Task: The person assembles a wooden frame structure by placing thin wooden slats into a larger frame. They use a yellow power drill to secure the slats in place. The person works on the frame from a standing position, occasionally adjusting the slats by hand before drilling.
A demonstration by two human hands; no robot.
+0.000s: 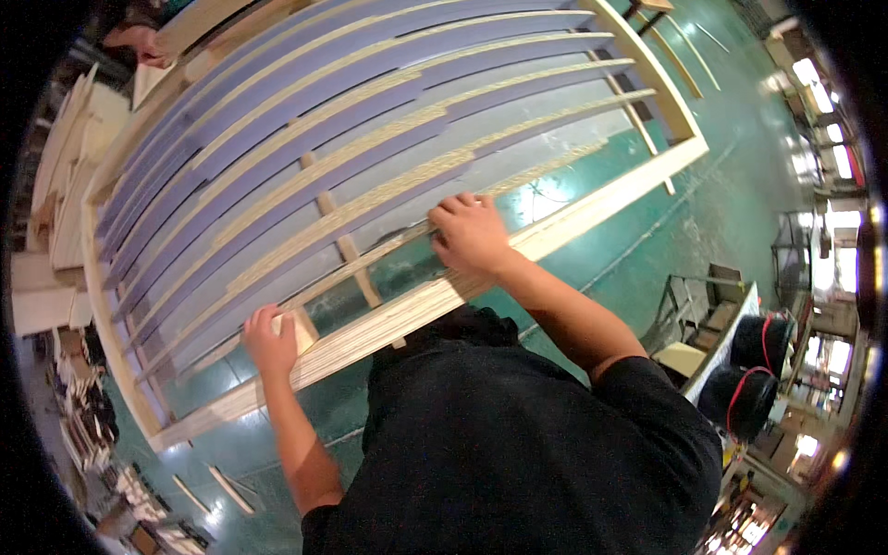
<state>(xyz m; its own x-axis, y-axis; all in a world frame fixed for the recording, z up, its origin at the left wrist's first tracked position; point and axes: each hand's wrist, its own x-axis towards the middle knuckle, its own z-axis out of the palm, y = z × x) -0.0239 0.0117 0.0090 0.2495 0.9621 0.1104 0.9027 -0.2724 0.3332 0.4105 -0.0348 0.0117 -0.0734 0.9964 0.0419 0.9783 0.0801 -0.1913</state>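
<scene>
Pale boards [88, 139] lie left of the slatted frame [102, 296], where the left hand [270, 344] and right hand [470, 239] bend fingers over the nearest slat [361, 266]; whether they pinch it, I cannot tell. Steadying it looks like the step; shifting it would call for even support, with the front rail [398, 319] in the way and black rolls [758, 407] at right.

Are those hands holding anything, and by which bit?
It looks like the nearest thin wooden slat, held by its top edge: the left hand and right hand curl over it.
</scene>
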